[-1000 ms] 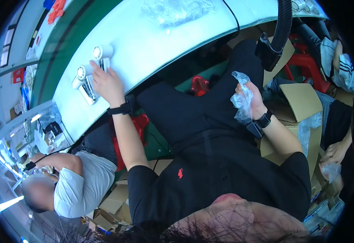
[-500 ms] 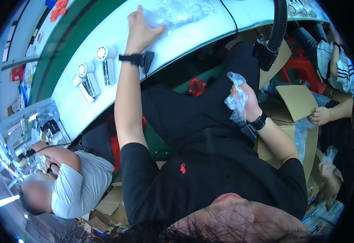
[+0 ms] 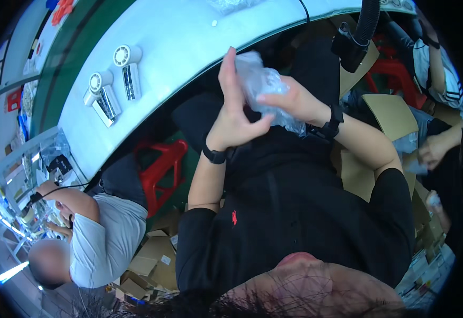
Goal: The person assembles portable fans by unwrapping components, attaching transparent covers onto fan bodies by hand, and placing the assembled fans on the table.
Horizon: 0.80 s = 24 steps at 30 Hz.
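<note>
Over my lap, just off the table's edge, crumpled clear plastic bags (image 3: 263, 79) are bunched between my hands. My right hand (image 3: 297, 103) is closed around this plastic from the right side. My left hand (image 3: 234, 114) faces it with fingers stretched up and thumb apart, the fingers beside the plastic; whether they touch it is hard to tell. On the white table (image 3: 173, 47) to the left lie two white handheld fans with round grilled heads and shiny handles, one fan (image 3: 130, 79) nearer the middle and the other fan (image 3: 104, 98) further left.
More clear plastic (image 3: 234, 4) lies at the table's far side, near a small white piece (image 3: 214, 23). A black flexible hose (image 3: 366, 26) hangs at upper right. Open cardboard boxes (image 3: 388, 116) and another person's hand (image 3: 434, 151) are at right. A red stool (image 3: 162, 172) and a seated co-worker (image 3: 109, 238) are at left.
My left hand has come back from the plastic pile on the table to over my lap. My right hand has moved up and left with its plastic, so both hands now meet around it.
</note>
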Each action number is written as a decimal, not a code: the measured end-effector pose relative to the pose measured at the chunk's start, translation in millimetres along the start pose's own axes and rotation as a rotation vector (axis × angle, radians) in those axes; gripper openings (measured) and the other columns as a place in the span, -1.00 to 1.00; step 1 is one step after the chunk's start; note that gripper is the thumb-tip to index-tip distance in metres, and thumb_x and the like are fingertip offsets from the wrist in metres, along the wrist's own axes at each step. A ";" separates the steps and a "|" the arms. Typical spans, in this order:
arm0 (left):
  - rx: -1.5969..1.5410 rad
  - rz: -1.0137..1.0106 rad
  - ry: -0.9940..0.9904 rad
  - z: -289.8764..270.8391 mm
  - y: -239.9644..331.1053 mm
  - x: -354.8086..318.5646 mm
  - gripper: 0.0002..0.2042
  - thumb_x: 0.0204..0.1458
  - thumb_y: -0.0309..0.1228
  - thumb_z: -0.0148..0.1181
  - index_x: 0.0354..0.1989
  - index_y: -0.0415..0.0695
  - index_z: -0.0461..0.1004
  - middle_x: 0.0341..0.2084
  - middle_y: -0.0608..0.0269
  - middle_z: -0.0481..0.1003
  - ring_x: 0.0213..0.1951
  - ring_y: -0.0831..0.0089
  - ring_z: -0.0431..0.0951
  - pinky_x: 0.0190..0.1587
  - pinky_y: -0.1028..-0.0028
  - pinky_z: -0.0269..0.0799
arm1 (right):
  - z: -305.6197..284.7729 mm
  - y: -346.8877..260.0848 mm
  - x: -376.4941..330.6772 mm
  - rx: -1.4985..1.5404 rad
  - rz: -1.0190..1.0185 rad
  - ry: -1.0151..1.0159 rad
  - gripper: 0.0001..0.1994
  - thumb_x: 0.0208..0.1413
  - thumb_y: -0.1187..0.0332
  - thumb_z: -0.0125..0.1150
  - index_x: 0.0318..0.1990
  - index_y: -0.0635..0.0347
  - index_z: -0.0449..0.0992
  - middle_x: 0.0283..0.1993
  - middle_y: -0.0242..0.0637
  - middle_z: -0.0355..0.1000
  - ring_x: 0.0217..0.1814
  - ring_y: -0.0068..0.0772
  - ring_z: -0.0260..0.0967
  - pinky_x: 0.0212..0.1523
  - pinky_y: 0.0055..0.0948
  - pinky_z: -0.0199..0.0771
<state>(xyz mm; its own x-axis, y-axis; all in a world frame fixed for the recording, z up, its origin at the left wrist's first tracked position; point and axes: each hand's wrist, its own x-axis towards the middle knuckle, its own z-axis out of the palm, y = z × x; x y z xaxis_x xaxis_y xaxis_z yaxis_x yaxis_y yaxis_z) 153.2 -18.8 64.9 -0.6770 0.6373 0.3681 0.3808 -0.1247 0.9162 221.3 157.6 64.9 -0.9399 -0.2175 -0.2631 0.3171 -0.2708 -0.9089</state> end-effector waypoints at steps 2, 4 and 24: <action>-0.219 -0.076 0.077 10.5 1.4 1.4 -0.01 -0.15 -0.47 0.38 0.45 -0.15 -0.17 0.24 -0.02 0.07 0.18 0.10 0.31 0.18 0.19 0.36 | -1.2 3.6 -6.5 -0.030 -0.002 -0.040 -0.49 0.15 0.21 0.32 0.19 0.21 0.34 0.00 -0.33 0.44 0.00 -0.56 0.40 0.01 -0.52 0.41; -0.657 -0.225 0.206 19.0 -0.3 0.7 -0.10 -0.10 -0.49 0.27 0.45 -0.10 -0.11 0.14 -0.01 0.23 0.05 0.14 0.45 0.14 0.15 0.42 | -2.8 1.7 -12.8 -0.235 0.030 -0.024 -0.49 0.13 0.25 0.35 0.18 0.21 0.34 -0.02 -0.35 0.44 -0.02 -0.55 0.40 -0.01 -0.54 0.41; -0.097 -0.237 0.316 12.2 0.4 -2.7 -0.57 -0.19 -0.58 0.39 -0.15 -0.13 0.30 -0.32 0.18 0.41 -0.33 0.35 0.54 -0.27 0.38 0.49 | -1.5 3.1 -38.3 -0.068 -0.205 0.304 -0.80 0.23 0.25 0.12 -0.14 0.18 0.50 -0.27 -0.43 0.47 -0.30 -0.49 0.41 -0.24 -0.45 0.40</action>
<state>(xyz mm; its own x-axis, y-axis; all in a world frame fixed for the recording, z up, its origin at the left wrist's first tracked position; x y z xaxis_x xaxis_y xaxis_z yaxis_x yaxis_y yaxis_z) 162.8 -11.3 62.3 -0.9051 0.3934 0.1613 0.1399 -0.0827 0.9867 258.1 166.5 71.7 -0.9809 0.1261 -0.1478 0.1185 -0.2145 -0.9695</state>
